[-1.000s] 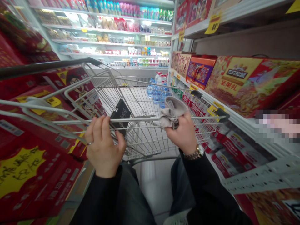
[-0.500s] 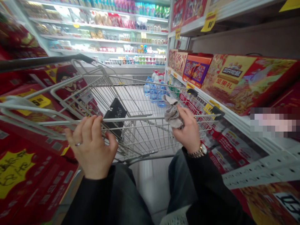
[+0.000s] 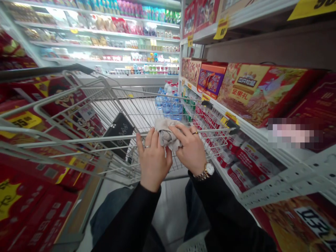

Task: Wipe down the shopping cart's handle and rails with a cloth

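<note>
A crumpled grey cloth (image 3: pixel 168 134) is bunched between my two hands, over the near top rail of a metal shopping cart (image 3: pixel 115 140). My right hand (image 3: pixel 193 148) is closed on the cloth, its fingers pressing over the top. My left hand (image 3: pixel 154 159) sits right beside it, thumb and index finger against the cloth's left and lower edge. The other fingers of that hand reach over the cart rail, the little finger pointing up. The cart is tipped on its side, its dark handle (image 3: pixel 47 72) at the upper left and a black panel (image 3: pixel 119 134) inside.
Shrink-wrapped water bottles (image 3: pixel 170 105) stand on the floor beyond the cart. Close on the right is a shelf with boxed gifts (image 3: pixel 254 92) and bottle packs (image 3: pixel 252 162) below. Red cartons (image 3: pixel 34 210) are stacked at left. A lit refrigerated display (image 3: pixel 105 45) spans the back.
My left hand has moved right along the rail to meet my right hand. The right hand and cloth have shifted left, and the cloth is bunched differently. The view has turned slightly right.
</note>
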{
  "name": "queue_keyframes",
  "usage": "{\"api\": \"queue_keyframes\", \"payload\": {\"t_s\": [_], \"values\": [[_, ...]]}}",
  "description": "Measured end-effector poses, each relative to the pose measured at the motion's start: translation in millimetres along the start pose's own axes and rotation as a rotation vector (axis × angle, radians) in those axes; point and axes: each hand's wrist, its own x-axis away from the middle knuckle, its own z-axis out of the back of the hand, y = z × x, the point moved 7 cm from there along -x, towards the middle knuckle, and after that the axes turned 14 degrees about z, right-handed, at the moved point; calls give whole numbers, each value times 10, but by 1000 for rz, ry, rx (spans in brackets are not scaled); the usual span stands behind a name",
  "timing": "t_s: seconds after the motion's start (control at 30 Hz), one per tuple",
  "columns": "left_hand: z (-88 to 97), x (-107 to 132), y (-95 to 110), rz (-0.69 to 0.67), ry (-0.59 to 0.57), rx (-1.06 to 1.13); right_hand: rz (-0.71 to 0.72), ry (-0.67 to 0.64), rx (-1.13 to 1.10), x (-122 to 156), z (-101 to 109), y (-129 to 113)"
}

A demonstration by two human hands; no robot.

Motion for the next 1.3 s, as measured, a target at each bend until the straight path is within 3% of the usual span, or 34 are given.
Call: {"api": "queue_keyframes", "payload": {"t_s": [0.2,0.27,0.33,0.47,0.57,0.67,0.83,0.9,1.0,1.17,1.23,1.3], "values": [[-23,34,-104,6,12,-15,-143,112,61,323,203,628],[-15,33,-104,3,18,-19,-184,142,87,388,219,707],[-28,39,-87,10,31,-20,-177,140,81,357,178,606],[-42,64,-79,19,61,3,-69,57,4,128,17,139],[-23,65,-93,-22,54,2,-75,16,-35,61,-38,53],[-6,45,-124,-43,29,16,-119,33,-32,171,34,307],[1,34,-113,-32,46,23,-293,111,80,531,327,1022],[-7,39,-89,-19,51,11,-349,130,130,597,383,1139],[-18,44,-53,-11,53,-3,-342,132,157,506,304,932],[-30,51,-24,-44,56,-11,-106,52,47,136,-14,157],[-28,52,-24,-56,55,-14,-100,36,10,111,-30,125],[-30,46,-39,-46,45,-15,-133,33,-1,188,39,311]]}}
